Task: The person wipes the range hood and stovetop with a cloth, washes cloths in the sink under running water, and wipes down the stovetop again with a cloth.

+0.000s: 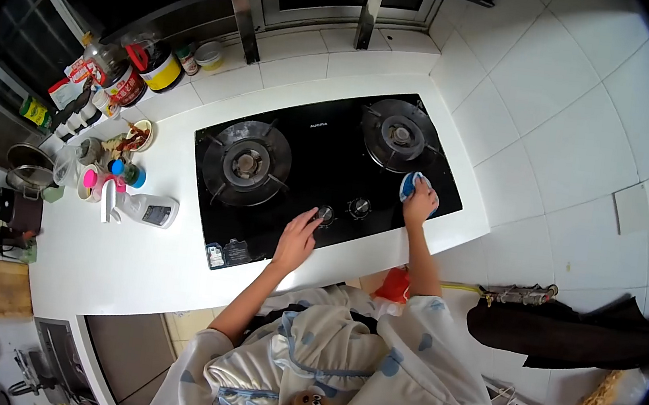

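In the head view, a black glass gas cooktop [321, 158] with two burners is set into the white counter. My right hand [420, 204] is closed over a blue-and-white cleaning pad [409, 185], pressed on the glass just below the right burner [401, 134]; whether it is a sponge or a cloth I cannot tell. My left hand [298, 239] rests at the cooktop's front edge with its fingers stretched out. Its fingertips are at the left control knob [325, 215], and nothing is held in it. The other knob [359, 207] sits between the two hands.
A white spray bottle [149, 209] lies on the counter left of the cooktop, near a blue-capped bottle [129, 173]. Sauce bottles [123, 84] line the back ledge. The left burner [247, 163] carries a raised pan support. A tiled wall [544, 139] bounds the right side.
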`<act>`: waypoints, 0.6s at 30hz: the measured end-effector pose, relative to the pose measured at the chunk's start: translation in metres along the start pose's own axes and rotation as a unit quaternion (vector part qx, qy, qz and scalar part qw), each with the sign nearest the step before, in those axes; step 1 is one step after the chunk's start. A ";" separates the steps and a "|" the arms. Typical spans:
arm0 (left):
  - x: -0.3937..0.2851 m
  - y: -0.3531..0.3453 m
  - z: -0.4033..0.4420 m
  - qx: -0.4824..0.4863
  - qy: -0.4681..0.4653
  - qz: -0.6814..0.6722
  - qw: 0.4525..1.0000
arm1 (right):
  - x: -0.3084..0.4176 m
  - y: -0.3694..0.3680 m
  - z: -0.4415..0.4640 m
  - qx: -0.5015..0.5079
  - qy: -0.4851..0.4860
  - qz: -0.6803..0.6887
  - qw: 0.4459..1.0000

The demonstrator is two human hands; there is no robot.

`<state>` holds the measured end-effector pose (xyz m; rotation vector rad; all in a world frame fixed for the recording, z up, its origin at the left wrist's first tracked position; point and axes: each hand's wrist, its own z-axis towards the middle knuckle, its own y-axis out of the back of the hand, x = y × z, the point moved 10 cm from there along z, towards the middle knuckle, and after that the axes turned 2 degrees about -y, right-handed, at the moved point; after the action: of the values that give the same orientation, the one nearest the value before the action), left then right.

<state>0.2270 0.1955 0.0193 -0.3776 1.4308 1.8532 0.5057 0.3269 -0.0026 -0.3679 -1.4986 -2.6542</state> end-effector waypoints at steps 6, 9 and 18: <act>-0.011 -0.027 -0.003 0.054 0.003 0.027 0.998 | 0.040 -0.025 -0.017 0.196 0.044 0.126 0.971; -0.013 -0.029 -0.003 0.063 0.005 0.045 0.997 | 0.076 -0.042 -0.024 0.262 0.102 0.154 0.947; -0.017 -0.034 -0.003 0.070 -0.003 0.107 0.992 | 0.185 -0.073 0.005 0.207 0.204 0.071 0.954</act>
<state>0.2621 0.1890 0.0052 -0.1538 1.6401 1.9038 0.3145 0.3797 -0.0160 0.0956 -1.7388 -2.0614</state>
